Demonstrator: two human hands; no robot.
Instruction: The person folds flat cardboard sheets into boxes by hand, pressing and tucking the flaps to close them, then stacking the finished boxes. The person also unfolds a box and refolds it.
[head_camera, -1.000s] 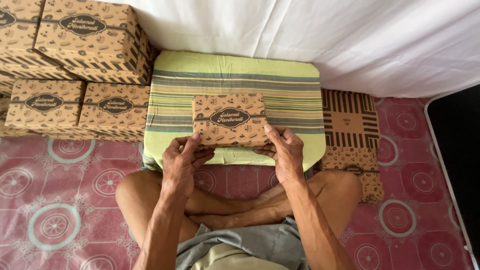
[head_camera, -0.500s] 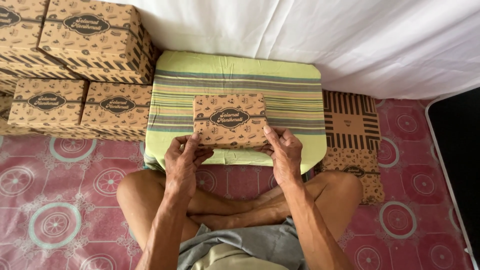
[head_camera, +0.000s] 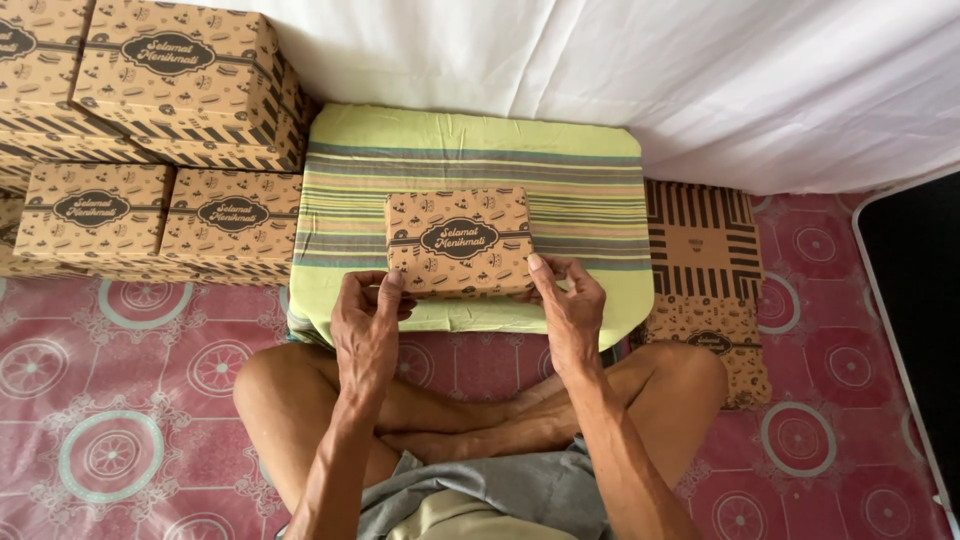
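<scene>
box under my hands (head_camera: 459, 242): matt brown cardboard, smooth, printed all over in dark ink; the near edge sits against my left hand (head_camera: 366, 322) and my right hand (head_camera: 570, 312).
cushion cover (head_camera: 590, 180): woven cloth, matt, pale green with thin stripes, lightly creased at the corners.
stacked boxes (head_camera: 170, 75): same matt brown cardboard, flat printed faces, crisp folded edges.
flat unfolded boxes (head_camera: 705, 260): thin card sheets, matt, dark stripes printed on brown.
floor mat (head_camera: 120, 400): smooth sheet, red with pale ring patterns, a slight sheen; plastic by the look of it.
backdrop (head_camera: 700, 70): white cloth, soft, matt, hanging in loose folds.
my shorts (head_camera: 520, 490): grey cloth, matt, rumpled.
</scene>
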